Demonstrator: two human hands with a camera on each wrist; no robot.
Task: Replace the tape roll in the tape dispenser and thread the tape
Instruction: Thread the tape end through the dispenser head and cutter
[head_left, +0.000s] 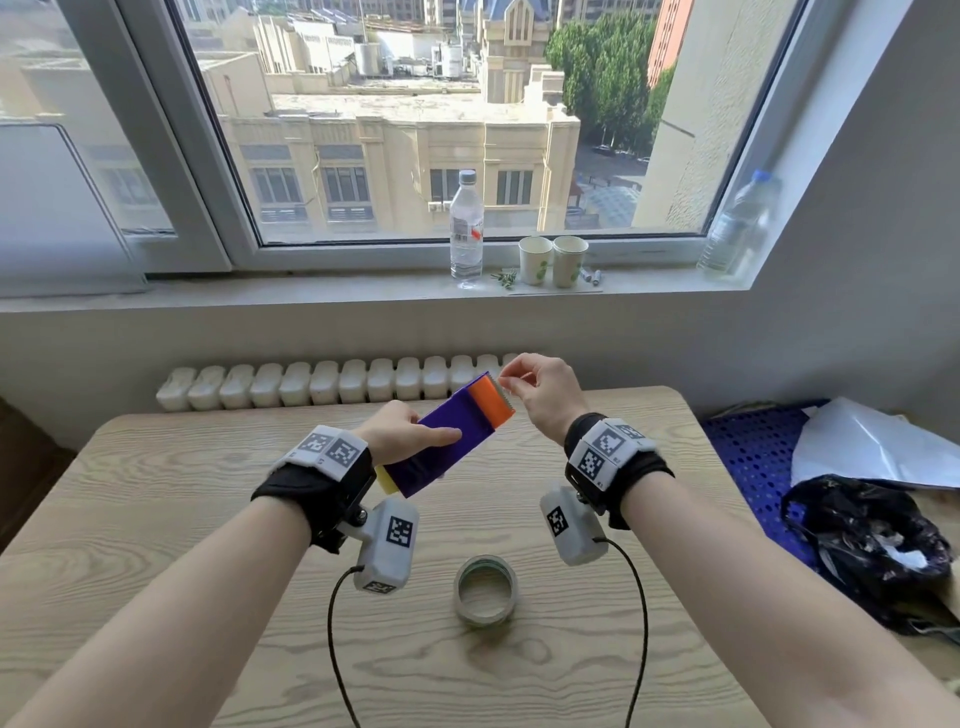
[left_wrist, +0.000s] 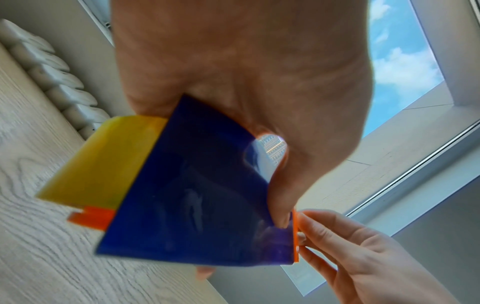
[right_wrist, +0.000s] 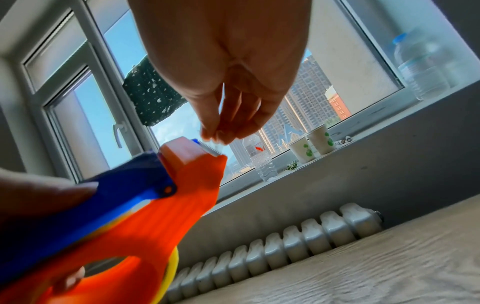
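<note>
Head view: your left hand (head_left: 410, 434) grips the tape dispenser (head_left: 449, 436) above the tabletop (head_left: 156, 499), thumb laid along its purple side, orange cutter end tilted up and away from you. Your right hand (head_left: 540, 395) sits at that serrated edge, thumb and forefinger pressed together on what looks like the clear tape end; the film itself is too faint to confirm. A tape roll (head_left: 487, 590) lies flat on the tabletop near you, well apart from both hands.

Left wrist view: fingers wrap the purple body, thumb tip close to the orange edge. Right fingers touch that edge from beyond it.

Right wrist view: fingertips (right_wrist: 218, 137) pinch closed just above the teeth (right_wrist: 210, 149), a pale sliver of tape between them.

Judgement: threading step, late. Keep the dispenser steady, draw the tape straight over the blade, square to the teeth, skin clear of them.
</note>
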